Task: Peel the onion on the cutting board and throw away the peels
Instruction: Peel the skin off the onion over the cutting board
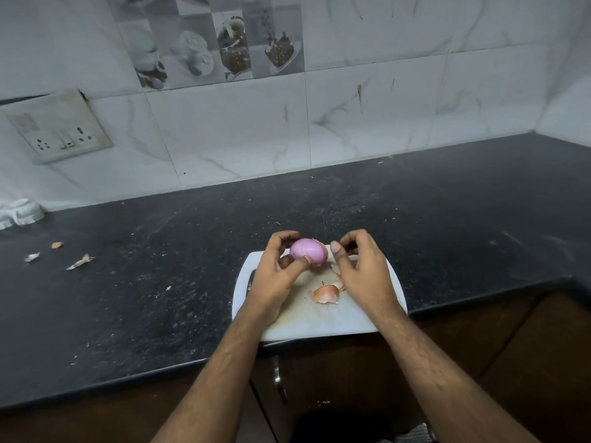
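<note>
My left hand (277, 276) grips the mostly peeled purple onion (307, 251); my right hand (361, 266), fingers curled and holding nothing visible, should pinch the last papery skin gently.

Black counter (415, 219) lies open across centre and right of the frame. Obstructions: peel scraps (80, 262) at mid-left, a white object (19, 212) at far left edge, loose peel (325, 295) on the cutting board (319, 321), lower centre.
</note>
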